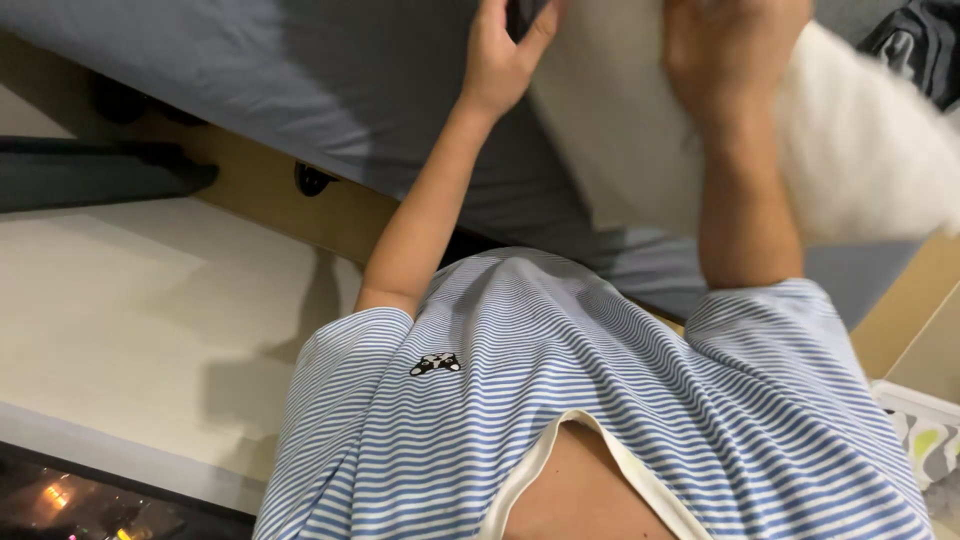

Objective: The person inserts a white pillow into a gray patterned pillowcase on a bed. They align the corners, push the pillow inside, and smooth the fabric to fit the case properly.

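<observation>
I look down over my blue-and-white striped shirt [600, 400] with both arms stretched forward. My left hand [503, 48] grips the left edge of a large white pillow [640, 140], thumb on top. The fingers of my right hand [728, 48] are closed on the pillow's upper part. The pillow's fluffy right end [880, 150] is blurred. It is held over a bed covered with a grey sheet [330, 90]. The tips of both hands are cut off by the top of the frame.
A wooden bed frame [270, 195] runs along the mattress edge above a pale floor [130, 320]. A dark flat object [90, 175] lies at the left. A dark striped cloth [920, 40] sits top right, and a patterned item [925, 440] bottom right.
</observation>
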